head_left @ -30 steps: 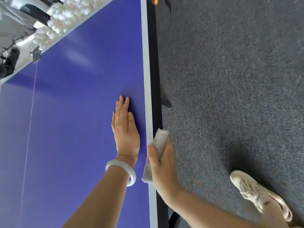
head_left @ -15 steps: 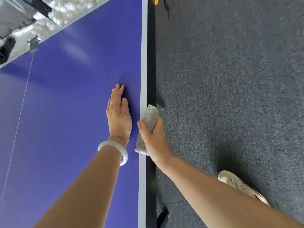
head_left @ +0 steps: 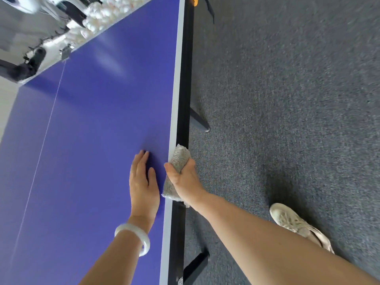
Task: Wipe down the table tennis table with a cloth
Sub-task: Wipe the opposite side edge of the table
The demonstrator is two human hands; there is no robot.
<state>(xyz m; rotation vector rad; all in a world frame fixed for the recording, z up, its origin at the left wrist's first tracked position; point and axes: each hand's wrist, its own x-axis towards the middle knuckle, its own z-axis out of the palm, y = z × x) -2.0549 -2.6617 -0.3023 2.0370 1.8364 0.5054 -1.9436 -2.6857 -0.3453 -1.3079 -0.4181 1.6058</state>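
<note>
Head view: my right grip [head_left: 185, 182] is closed round one folded grey cloth [head_left: 178, 159], thumb on top, pressing it over the white border and black side rail [head_left: 183, 110] of the blue tabletop [head_left: 92, 120]. Over the last second the cloth has advanced along that edge, from beside my left wrist to level with the fingertips of my left grip [head_left: 144, 186], which lies flat and spread on the surface, holding nothing. Judgement: the edge stroke is progressing, and the rail ahead remains to be wiped. Count: one cloth, two grips, one white bangle [head_left: 135, 237], one shoe [head_left: 296, 221] on the carpet [head_left: 287, 99].
</note>
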